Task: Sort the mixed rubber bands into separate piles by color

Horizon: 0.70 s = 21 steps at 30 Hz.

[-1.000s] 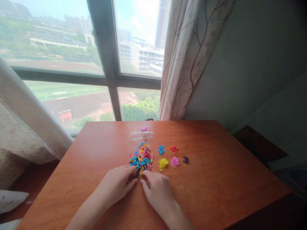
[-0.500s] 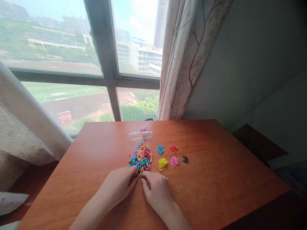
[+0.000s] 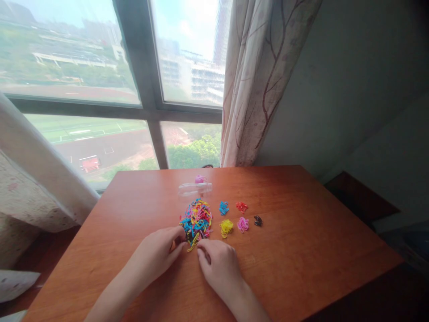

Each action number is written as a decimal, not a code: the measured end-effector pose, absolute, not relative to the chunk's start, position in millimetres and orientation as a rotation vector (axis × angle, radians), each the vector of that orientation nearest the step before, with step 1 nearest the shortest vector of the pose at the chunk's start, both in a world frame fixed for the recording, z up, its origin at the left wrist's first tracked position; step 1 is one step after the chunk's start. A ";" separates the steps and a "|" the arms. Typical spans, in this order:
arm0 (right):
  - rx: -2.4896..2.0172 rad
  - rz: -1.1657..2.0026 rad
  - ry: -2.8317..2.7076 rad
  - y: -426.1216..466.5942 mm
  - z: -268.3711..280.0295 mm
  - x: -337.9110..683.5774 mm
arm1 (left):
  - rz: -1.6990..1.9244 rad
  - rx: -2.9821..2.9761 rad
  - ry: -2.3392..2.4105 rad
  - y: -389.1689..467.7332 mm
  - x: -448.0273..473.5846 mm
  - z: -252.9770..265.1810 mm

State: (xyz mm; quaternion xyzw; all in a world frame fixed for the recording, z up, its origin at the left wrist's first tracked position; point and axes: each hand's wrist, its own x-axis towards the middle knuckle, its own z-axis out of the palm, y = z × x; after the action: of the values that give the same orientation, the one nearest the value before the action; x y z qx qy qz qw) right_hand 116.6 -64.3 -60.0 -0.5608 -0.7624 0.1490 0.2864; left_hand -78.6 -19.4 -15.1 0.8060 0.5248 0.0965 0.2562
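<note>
A mixed pile of small colourful rubber bands (image 3: 197, 217) lies on the wooden table in front of me. At its lower left edge is my left hand (image 3: 164, 246), thumb and index finger slightly apart, with nothing visible between them. My right hand (image 3: 219, 259) rests at the pile's near right edge with its fingers curled in. Its fingertips are pressed together, and whatever they hold is hidden. A few yellow bands (image 3: 192, 247) stick out of the pile between the two hands.
Right of the pile sit small single-colour heaps: blue (image 3: 224, 208), red (image 3: 241, 206), yellow (image 3: 226, 228), pink (image 3: 243, 224) and black (image 3: 258, 220). Behind the pile a clear plastic bottle (image 3: 195, 188) lies on its side by a pink object (image 3: 199, 179). A window and curtains border the table (image 3: 301, 223).
My left hand has drawn back a little to the left, away from the right fingertips, uncovering yellow bands at the pile's near edge. My right hand stays almost in place.
</note>
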 end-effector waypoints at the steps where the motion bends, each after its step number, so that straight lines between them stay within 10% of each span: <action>1: -1.490 0.413 -2.023 -64.3 -60.1 116.8 | 0.279 2.183 1.416 -19.5 -78.5 -14.8; 21: -1.384 0.484 -1.872 -65.4 -61.3 119.9 | 0.360 2.158 1.244 -26.5 -61.2 -19.4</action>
State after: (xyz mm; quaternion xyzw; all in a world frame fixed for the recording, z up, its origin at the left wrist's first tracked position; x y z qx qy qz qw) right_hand 119.9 -65.4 -61.3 -0.5401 -0.7306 0.1889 0.3727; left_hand -61.2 -26.5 -19.4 0.8161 0.4702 0.1362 0.3072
